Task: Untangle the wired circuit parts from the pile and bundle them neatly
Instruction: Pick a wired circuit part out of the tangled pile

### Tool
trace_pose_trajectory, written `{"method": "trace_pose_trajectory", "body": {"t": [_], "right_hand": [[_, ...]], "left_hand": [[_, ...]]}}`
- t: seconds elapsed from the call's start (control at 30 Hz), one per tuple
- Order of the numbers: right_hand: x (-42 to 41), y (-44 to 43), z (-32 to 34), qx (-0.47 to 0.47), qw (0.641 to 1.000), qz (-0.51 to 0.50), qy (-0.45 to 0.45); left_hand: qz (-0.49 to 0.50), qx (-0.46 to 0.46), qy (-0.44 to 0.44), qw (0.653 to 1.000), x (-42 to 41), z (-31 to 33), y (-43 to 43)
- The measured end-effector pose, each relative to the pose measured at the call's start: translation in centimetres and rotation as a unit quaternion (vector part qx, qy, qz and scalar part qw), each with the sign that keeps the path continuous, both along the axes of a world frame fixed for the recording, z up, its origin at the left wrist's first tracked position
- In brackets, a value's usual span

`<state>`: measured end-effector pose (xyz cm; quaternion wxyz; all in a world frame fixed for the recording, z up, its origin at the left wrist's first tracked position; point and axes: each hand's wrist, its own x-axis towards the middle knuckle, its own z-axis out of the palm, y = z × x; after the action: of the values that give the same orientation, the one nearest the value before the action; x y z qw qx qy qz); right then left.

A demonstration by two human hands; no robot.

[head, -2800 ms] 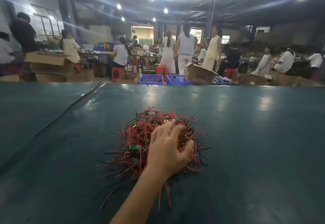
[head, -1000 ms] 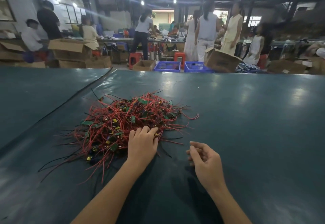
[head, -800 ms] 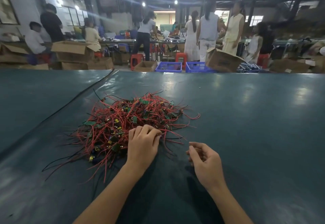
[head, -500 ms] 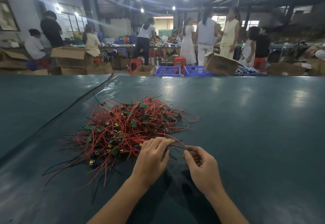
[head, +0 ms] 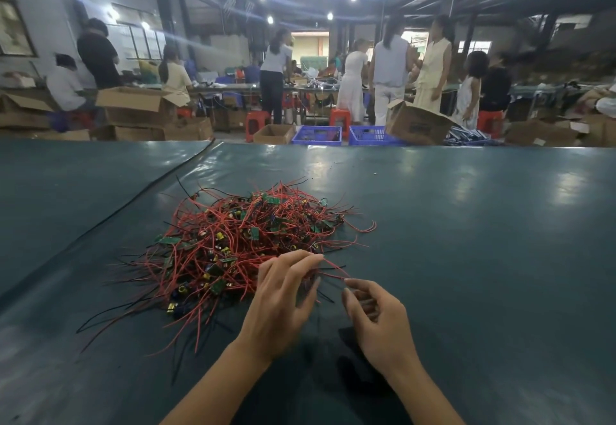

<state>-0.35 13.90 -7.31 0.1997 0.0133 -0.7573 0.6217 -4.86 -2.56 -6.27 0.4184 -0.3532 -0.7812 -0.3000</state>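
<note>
A tangled pile of red and black wires with small green circuit boards (head: 246, 244) lies on the dark green table (head: 466, 258). My left hand (head: 283, 301) is at the pile's near right edge, fingers and thumb pinching red wires there. A thin red wire (head: 333, 268) arcs from those fingertips to my right hand (head: 373, 318), which pinches its free end between thumb and forefinger, the other fingers curled. Both hands are close together, just in front of the pile.
A dark seam (head: 133, 204) runs diagonally across the table left of the pile. Beyond the far edge are cardboard boxes (head: 416, 124), blue crates (head: 316, 134), red stools and several people standing or sitting at other benches.
The pile has been spread wider and flatter. My left hand slid from on top of the pile to its near right edge, and my right hand came in and closed on a wire end.
</note>
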Motion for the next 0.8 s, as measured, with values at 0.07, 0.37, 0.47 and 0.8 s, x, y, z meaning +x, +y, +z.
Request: {"method": "trace_pose_trajectory", "body": {"t": [0.07,0.37,0.47,0.8], "right_hand": [[0.3,-0.5,0.5,-0.077,0.996,0.036,-0.006],[0.5,-1.2,1.3,-0.268,0.960,0.031,-0.081],[0.3,-0.3,1.8,-0.299,0.953,-0.041,-0.029],[-0.1,1.8,1.8,-0.402,0.913,-0.075,-0.020]], "left_hand": [[-0.052,-0.005,0.016,0.999,0.5,-0.1,0.7],[-0.075,-0.014,-0.030,0.997,1.1,-0.6,1.8],[-0.020,0.002,-0.025,0.999,0.9,-0.6,1.7],[0.128,-0.231,-0.299,0.917,-1.7,-2.4,0.8]]}}
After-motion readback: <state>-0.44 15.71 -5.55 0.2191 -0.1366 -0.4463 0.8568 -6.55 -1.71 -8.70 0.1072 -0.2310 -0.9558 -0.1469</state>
